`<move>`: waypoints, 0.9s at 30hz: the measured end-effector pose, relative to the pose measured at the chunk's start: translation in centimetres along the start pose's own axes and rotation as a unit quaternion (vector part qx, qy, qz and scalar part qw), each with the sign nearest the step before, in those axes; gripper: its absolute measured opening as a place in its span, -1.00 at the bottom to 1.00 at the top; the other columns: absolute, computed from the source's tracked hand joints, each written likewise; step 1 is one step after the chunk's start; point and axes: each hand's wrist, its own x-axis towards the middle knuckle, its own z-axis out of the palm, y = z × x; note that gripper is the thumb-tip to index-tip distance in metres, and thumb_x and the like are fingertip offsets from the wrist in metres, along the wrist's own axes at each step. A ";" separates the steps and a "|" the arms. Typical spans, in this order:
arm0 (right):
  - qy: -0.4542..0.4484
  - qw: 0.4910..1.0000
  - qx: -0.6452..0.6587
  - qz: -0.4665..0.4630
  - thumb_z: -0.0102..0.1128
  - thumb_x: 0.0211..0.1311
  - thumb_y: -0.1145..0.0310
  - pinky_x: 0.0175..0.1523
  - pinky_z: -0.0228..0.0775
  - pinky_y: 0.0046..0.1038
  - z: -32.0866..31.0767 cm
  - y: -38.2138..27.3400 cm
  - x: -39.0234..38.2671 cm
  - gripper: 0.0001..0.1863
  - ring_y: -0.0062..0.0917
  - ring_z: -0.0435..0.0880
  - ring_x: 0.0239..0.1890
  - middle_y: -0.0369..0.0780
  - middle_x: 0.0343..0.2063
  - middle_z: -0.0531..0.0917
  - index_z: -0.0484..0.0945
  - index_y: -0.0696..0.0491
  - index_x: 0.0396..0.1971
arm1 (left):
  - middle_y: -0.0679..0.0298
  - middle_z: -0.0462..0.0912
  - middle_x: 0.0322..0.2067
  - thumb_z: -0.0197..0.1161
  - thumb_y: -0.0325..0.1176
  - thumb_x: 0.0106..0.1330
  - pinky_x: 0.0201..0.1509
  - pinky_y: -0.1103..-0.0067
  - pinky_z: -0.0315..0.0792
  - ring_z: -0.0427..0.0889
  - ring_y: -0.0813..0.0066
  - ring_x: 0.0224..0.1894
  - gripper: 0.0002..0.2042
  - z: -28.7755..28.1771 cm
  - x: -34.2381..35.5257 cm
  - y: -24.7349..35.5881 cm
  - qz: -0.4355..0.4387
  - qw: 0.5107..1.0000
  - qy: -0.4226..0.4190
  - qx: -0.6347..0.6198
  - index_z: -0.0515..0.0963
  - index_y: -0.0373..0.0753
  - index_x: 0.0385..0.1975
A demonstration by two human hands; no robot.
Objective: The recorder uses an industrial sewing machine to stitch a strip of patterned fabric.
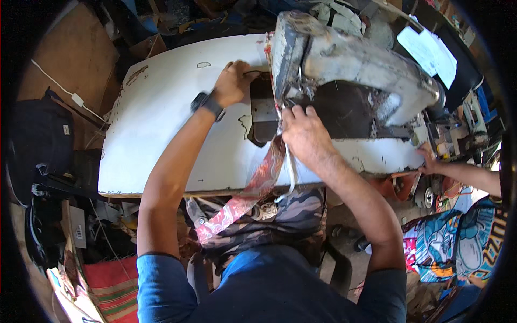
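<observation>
- Red-and-white patterned fabric strap (245, 196) is long and narrow, with a mottled print; it runs from under the head of the sewing machine (344, 64) down over the near edge of the table (156, 118) and onto the person's lap
- A thin white cord (291, 172) hangs beside the strap, just below the right hand
- Right hand (304, 132) lies knuckles up on the strap at the front of the machine, fingers curled down and pinching the strap close to the needle area
- Left hand (232, 83) rests on the table just left of the machine head, fingers bent, tips pressed at the dark opening beside the metal plate (265, 110); whether it grips anything I cannot tell
- A black watch (207, 103) sits on the left wrist
- The machine is worn, grey-white and grimy; the white tabletop is chipped and stained
- Another person's hand (429, 160) reaches in at the right edge of the table
</observation>
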 end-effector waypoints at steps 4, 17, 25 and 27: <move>0.255 0.938 0.217 0.094 0.34 0.21 0.39 -0.11 0.48 -0.30 -1.3 -0.8 -6.9 -0.90 -0.45 0.62 -0.24 -0.24 -0.36 0.65 0.72 0.09 -0.37 | -0.11 0.67 0.04 0.28 -0.10 0.49 0.05 0.21 0.54 0.69 -0.05 -0.01 -0.63 -3.1 -12.7 14.3 -0.064 0.993 -0.068 0.066 0.66 -0.37 -0.09; 0.019 0.497 0.843 0.204 0.19 0.55 0.32 -0.11 0.55 -0.48 -6.1 -11.8 -18.4 -0.73 -0.55 0.73 -0.24 -0.19 -0.33 0.72 0.61 0.21 0.04 | -0.05 0.76 -0.27 0.18 -0.38 0.57 -0.12 0.34 0.60 0.82 0.22 -0.14 -0.82 1.2 -26.5 27.3 -0.281 0.928 -0.038 -0.243 0.56 -0.39 -0.08; 0.035 0.713 0.689 -0.127 0.43 0.31 0.30 -0.12 0.62 -0.33 -10.6 -13.8 -20.2 -0.82 -0.36 0.75 -0.20 -0.22 -0.30 0.75 0.70 0.06 -0.22 | 0.06 0.60 0.13 0.04 -0.38 0.66 0.08 0.49 0.72 0.67 0.41 0.13 -0.57 3.4 -30.1 31.2 -0.232 0.865 0.000 -0.445 0.25 -0.44 0.41; 0.062 0.755 0.645 -0.101 0.41 0.30 0.36 -0.07 0.60 -0.34 -10.4 -10.8 -19.8 -0.88 -0.38 0.69 -0.21 -0.23 -0.29 0.70 0.71 0.10 -0.34 | 0.10 0.64 -0.01 0.08 -0.44 0.63 -0.03 0.52 0.74 0.73 0.48 -0.01 -0.76 4.2 -31.2 31.0 -0.240 0.864 0.032 -0.442 0.38 -0.40 0.17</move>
